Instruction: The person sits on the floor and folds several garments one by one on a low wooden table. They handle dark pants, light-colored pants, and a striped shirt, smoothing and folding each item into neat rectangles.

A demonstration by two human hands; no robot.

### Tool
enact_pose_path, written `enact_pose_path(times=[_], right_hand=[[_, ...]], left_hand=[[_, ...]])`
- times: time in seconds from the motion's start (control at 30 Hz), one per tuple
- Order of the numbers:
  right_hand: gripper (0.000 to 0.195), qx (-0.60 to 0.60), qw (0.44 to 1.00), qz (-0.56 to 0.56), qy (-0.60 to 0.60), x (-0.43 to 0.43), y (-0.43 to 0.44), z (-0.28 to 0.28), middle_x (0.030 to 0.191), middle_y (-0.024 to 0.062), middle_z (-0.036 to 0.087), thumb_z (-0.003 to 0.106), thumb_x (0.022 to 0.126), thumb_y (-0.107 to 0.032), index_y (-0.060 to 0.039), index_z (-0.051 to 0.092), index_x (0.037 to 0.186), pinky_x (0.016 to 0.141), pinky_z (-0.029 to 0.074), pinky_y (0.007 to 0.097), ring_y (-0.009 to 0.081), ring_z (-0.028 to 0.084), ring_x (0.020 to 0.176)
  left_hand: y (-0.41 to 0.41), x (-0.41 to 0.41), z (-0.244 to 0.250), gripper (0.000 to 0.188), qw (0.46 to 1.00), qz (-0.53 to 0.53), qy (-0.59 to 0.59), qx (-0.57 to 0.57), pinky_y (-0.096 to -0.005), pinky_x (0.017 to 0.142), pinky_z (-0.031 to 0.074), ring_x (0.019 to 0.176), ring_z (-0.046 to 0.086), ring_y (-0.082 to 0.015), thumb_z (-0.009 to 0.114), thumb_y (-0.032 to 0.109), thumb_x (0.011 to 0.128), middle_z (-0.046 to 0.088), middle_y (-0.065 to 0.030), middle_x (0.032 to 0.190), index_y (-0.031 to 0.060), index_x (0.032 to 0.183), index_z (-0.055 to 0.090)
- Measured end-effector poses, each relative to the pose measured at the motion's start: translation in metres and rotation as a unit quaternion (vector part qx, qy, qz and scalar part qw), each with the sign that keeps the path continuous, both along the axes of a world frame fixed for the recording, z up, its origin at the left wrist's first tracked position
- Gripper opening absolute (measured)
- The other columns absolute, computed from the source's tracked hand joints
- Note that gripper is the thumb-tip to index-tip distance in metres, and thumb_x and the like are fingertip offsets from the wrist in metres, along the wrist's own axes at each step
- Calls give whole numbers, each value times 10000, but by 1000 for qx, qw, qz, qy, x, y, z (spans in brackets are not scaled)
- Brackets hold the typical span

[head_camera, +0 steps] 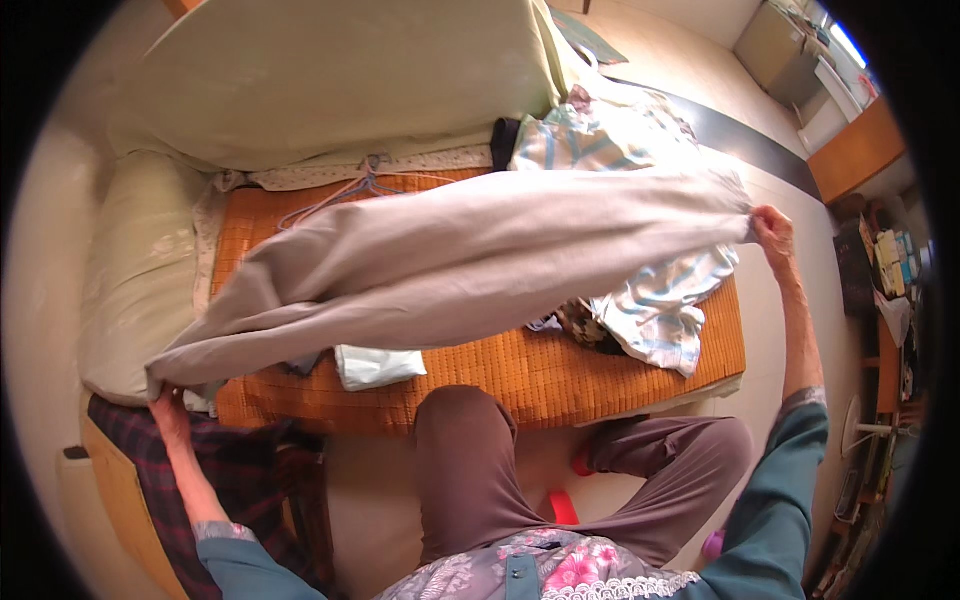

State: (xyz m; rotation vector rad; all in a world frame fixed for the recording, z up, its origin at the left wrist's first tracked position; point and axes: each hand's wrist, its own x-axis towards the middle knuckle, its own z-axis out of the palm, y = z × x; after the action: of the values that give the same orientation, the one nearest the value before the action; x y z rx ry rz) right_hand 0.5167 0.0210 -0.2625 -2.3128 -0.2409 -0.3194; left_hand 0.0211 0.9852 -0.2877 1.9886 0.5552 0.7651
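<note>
A long light grey-beige cloth garment (450, 262), possibly trousers, is stretched out above a seat covered with an orange-brown woven mat (487, 382). My left hand (171, 416) grips its lower corner at the left. Its far right end is bunched in my right hand (772, 229). Beneath and behind the fabric lie striped white-and-blue clothes (652, 322) on the right part of the mat. A folded pale cloth (379, 366) rests near the front edge. Thin clothes hangers (369, 180) lie at the back, partly covered by the garment.
A covered backrest (337, 82) rises behind the mat, with a padded armrest (142, 277) at the left. Dark plaid fabric (195, 465) hangs over something at lower left. Shelves with assorted items (892, 262) stand at the right. My knees are close to the mat's front edge.
</note>
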Motion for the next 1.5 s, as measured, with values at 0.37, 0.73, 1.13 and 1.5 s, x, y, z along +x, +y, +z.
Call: enact_pose_path(times=[0.37,0.73,1.13,1.5], right_hand=[[106,124,990,-59,10,-42,-32,36,667,-31,534,536,908,-130,-61,616,911,370,323,175,18,419,436],[129,266,956,-122,-8,11,-41,19,860,34,624,492,907,-78,-63,594,986,630,555,267,124,636,699],[182,442,876,-166,98,-76,-172,-214,947,107,618,575,793,-61,11,585,960,781,542,377,239,620,840],[123,259,935,-150,190,-68,-125,-184,818,60,625,630,805,-92,-5,602,887,665,554,291,159,620,718]], left_hand=[[-52,49,-3,329,982,-25,-74,-172,-270,846,403,909,535,-119,591,-5,772,584,8,984,49,1096,573],[-47,143,-11,323,992,13,-82,-97,-306,868,470,959,560,-150,558,-82,790,590,-33,1082,36,1088,600],[-163,56,-201,157,856,390,-156,-301,-275,775,455,859,546,-163,572,24,815,590,-70,968,7,968,607],[-461,193,-122,680,886,-295,141,328,-416,955,354,1097,436,-287,769,231,618,465,-131,1180,78,1217,486]])
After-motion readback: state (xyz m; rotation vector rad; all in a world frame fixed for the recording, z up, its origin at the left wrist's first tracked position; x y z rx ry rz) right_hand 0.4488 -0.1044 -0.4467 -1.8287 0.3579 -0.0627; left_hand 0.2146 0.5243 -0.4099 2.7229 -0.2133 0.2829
